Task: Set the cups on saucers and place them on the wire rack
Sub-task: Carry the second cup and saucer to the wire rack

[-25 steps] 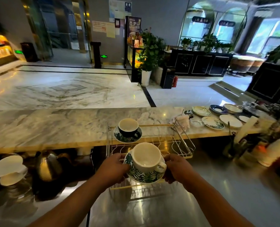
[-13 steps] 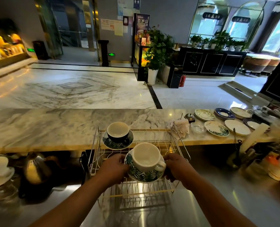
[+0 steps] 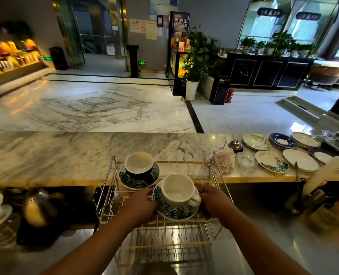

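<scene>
A white cup (image 3: 178, 190) stands upright on a leaf-patterned saucer (image 3: 174, 212). My left hand (image 3: 139, 205) grips the saucer's left rim and my right hand (image 3: 214, 203) grips its right rim, over the top tier of the wire rack (image 3: 164, 233). I cannot tell whether the saucer touches the wires. At the rack's back left corner a dark cup (image 3: 138, 165) with a white inside rests on another leaf-patterned saucer (image 3: 137, 180).
The marble counter (image 3: 65, 153) runs behind the rack. On its right lie several plates and saucers (image 3: 271, 161), a glass dish (image 3: 246, 159), crumpled receipts (image 3: 223, 157) and a call bell (image 3: 235, 145). A metal kettle (image 3: 38, 208) stands left of the rack.
Both hands have carried the white cup and saucer slightly forward over the rack's top tier. The camera view has swung to the left.
</scene>
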Motion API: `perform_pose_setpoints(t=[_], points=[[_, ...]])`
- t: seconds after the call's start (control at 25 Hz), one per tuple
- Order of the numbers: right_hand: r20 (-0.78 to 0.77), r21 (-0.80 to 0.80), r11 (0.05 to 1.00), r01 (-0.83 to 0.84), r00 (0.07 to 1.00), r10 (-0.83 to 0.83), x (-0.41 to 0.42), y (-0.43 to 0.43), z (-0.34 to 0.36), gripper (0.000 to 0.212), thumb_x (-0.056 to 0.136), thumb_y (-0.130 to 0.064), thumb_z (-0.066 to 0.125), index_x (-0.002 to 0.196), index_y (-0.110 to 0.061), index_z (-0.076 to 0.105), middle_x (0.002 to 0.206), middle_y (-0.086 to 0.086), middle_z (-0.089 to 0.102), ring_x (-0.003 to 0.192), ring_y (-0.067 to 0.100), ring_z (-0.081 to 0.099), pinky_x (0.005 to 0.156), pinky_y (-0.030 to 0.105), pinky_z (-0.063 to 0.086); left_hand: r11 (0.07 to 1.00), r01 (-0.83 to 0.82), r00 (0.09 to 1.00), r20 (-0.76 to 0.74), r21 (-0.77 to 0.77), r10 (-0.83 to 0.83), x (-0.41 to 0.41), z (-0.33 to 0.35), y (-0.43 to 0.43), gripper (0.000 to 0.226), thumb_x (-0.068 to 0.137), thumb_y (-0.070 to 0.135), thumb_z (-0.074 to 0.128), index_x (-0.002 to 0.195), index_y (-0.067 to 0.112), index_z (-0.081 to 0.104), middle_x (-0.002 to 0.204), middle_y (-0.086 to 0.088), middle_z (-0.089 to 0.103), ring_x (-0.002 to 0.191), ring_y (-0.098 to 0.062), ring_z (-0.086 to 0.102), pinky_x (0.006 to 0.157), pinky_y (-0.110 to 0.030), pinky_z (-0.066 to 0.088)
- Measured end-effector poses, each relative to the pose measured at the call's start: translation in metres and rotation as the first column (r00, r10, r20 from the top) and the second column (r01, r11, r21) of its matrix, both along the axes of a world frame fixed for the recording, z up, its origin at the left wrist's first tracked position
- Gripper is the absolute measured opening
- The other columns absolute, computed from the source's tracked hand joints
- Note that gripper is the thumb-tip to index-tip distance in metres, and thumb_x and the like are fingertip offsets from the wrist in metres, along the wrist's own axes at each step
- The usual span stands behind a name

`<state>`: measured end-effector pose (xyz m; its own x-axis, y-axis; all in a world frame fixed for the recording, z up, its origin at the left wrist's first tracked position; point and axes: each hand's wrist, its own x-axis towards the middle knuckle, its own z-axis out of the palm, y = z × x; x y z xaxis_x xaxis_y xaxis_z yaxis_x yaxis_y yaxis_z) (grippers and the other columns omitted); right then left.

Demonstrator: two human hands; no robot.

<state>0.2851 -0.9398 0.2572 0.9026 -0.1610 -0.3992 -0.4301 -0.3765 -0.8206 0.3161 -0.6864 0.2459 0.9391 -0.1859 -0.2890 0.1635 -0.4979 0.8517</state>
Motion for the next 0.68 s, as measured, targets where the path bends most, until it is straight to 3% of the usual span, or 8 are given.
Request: perform_pose_setpoints(t=[0.12,0.52,0.68], points=[[-0.015,0.011,1.0,0.007,1.0,-0.006,0.007,-0.004,-0.004,0.015,0.102,-0.016,0.052,0.1,-0.021,0.067,0.068,-0.001,0.078,0.052,0.013,0.072,0.045,0.025,0.054,1.0,-0.002,1.0,0.01,0.031,0.002,0.005,-0.002,-0.005,0.04,0.092,0.019,0.068,0.131,0.025,0.062,0.087,-0.004,0.076,0.053,-0.008,0.071,0.044,-0.022,0.049],[-0.025,0.05,0.999,0.014,1.0,-0.012,0.016,-0.011,-0.012,0.015,0.101,-0.018,0.054,0.102,-0.024,0.069,0.073,0.007,0.078,0.053,0.016,0.069,0.049,0.03,0.056,0.997,-0.006,0.999,0.045,0.074,0.002,0.01,-0.008,-0.009,0.044,0.091,0.022,0.069,0.134,0.029,0.059,0.08,-0.001,0.076,0.052,-0.007,0.07,0.048,-0.024,0.052],[-0.018,0.056,0.998,0.021,1.0,-0.02,0.01,-0.008,-0.007,0.019,0.102,-0.017,0.053,0.097,-0.024,0.07,0.07,0.004,0.078,0.05,0.012,0.068,0.046,0.025,0.055,0.992,0.031,0.996,0.081,0.122,-0.041,0.005,-0.006,-0.006,0.05,0.089,0.03,0.071,0.137,0.032,0.057,0.084,0.002,0.075,0.06,-0.006,0.07,0.054,-0.025,0.052]])
